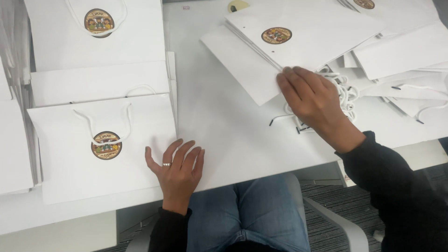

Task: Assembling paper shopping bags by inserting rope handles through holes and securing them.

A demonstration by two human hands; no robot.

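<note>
White flat paper bag (105,144), round sticker, cord handles: left hand (177,170) flat, released, on its corner. Right hand (312,98), right of it, pinching bag stack (303,35).

1. Near bag (102,149) flat on the table (233,126), toward its left end; cord handle (109,123) and round sticker (106,145) on top.
2. Behind the near bag, two more bags (98,56) in a row, each overlapped by the one in front.
3. Left hand (177,170) flat at the near bag's right edge, at the table's front rim.
4. Well right of the near bag, fanned pile of bags (303,35) at the table's far right.
5. Right hand (312,95) on that pile's front edge, loose cords (345,95) just right of it.
</note>
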